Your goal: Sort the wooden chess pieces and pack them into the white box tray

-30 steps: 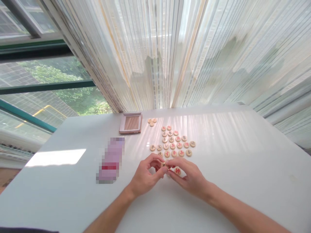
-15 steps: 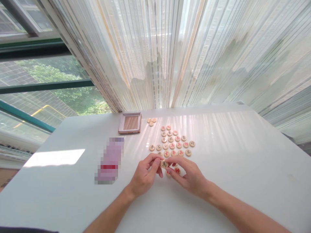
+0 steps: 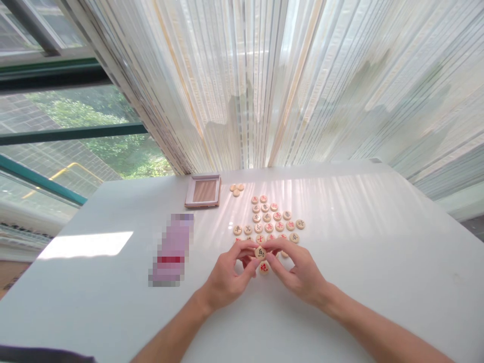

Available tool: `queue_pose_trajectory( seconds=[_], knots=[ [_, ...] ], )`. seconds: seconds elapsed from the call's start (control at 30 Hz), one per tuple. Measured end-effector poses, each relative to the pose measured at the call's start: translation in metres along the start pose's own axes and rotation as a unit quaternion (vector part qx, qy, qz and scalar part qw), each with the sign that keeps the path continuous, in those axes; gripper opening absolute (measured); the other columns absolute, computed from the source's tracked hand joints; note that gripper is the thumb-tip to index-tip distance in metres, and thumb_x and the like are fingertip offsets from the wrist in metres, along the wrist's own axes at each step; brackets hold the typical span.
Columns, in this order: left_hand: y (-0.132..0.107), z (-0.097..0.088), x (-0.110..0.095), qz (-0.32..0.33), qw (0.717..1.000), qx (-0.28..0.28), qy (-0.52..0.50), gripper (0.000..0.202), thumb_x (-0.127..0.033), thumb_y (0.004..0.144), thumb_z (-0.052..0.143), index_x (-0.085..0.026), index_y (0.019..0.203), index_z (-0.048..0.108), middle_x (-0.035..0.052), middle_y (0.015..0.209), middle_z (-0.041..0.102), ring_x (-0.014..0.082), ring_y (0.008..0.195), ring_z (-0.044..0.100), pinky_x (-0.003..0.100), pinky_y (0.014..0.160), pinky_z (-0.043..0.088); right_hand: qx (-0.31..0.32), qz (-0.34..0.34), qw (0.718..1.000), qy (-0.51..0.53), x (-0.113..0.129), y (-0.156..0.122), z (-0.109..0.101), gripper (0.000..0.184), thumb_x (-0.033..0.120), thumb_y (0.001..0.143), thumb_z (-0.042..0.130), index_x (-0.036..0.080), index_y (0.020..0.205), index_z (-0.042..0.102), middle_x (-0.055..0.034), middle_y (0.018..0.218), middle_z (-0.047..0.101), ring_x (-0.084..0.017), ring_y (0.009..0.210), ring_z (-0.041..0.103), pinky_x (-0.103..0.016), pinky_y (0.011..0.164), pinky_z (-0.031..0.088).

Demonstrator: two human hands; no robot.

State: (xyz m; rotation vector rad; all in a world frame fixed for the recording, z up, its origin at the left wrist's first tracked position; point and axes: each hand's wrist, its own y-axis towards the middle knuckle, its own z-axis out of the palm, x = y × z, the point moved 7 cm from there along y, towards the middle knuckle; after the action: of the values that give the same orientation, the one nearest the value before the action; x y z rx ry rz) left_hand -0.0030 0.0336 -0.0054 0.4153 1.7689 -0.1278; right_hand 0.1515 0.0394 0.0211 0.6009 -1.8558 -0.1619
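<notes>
Between the fingertips of both hands is a round wooden Chinese chess piece [image 3: 260, 253] with a black character facing me. My left hand [image 3: 229, 272] pinches its left side, and my right hand [image 3: 298, 267] pinches its right side. Just below it lies a piece with a red character [image 3: 263, 268], close to my right thumb. Another piece [image 3: 285, 254] is mostly covered by my right hand. Beyond the fingers, rows of pieces with red or black characters [image 3: 269, 227] lie flat, and the nearest row is partly hidden by my hands.
An open shallow box [image 3: 202, 205] stands at the table's far left. Right of it are three pieces with blank-looking tops [image 3: 236, 193]. A blurred-out pinkish item [image 3: 176, 242] lies left of my hands. A striped curtain [image 3: 257, 101] hangs behind the white table [image 3: 378, 282].
The held piece has turned a little and moved slightly right and up. My right hand has shifted over the piece with a red character at its fingers, now hidden. Both hands still pinch.
</notes>
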Motion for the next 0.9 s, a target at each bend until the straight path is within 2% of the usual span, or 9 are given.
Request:
queue_pose_trajectory(
  seconds=[0.23,0.43,0.7,0.9],
  knots=[
    [-0.002,0.001,-0.001,0.071,0.994,0.014,0.081,0.029,-0.021,0.097,0.057,-0.025,0.126,0.055,0.0038,0.099,0.073,0.0117,0.067,0.066,0.026,0.067,0.057,0.001,0.063,0.998,0.008,-0.008,0.0,-0.001,0.006,0.026,0.09,0.068,0.023,0.096,0.067,-0.0008,0.08,0.072,-0.016,0.071,0.065,-0.028,0.066,0.055],
    [-0.003,0.006,-0.006,0.115,0.987,0.028,0.112,0.033,-0.015,0.096,0.058,-0.025,0.127,0.055,0.0027,0.097,0.075,0.013,0.074,0.069,0.026,0.072,0.057,-0.011,0.088,0.996,0.009,-0.011,-0.001,-0.003,0.011,0.031,0.085,0.075,0.023,0.086,0.067,0.0021,0.07,0.069,-0.014,0.063,0.062,-0.026,0.062,0.052],
    [-0.002,0.007,-0.012,0.131,0.985,0.028,0.106,0.035,-0.014,0.093,0.062,-0.027,0.125,0.055,0.0003,0.099,0.076,0.0111,0.073,0.067,0.024,0.073,0.057,0.0,0.109,0.994,0.005,-0.013,-0.004,0.0,0.014,0.031,0.094,0.064,0.023,0.085,0.07,0.0001,0.072,0.07,-0.014,0.066,0.063,-0.023,0.056,0.047],
    [-0.001,0.006,-0.01,0.134,0.985,0.001,0.107,0.036,-0.017,0.089,0.07,-0.027,0.122,0.059,-0.0007,0.096,0.076,0.0108,0.071,0.066,0.023,0.071,0.058,0.001,0.104,0.995,0.007,-0.014,-0.004,0.001,0.015,0.032,0.095,0.062,0.022,0.087,0.07,-0.0012,0.074,0.07,-0.015,0.068,0.064,-0.022,0.052,0.047]
  ],
)
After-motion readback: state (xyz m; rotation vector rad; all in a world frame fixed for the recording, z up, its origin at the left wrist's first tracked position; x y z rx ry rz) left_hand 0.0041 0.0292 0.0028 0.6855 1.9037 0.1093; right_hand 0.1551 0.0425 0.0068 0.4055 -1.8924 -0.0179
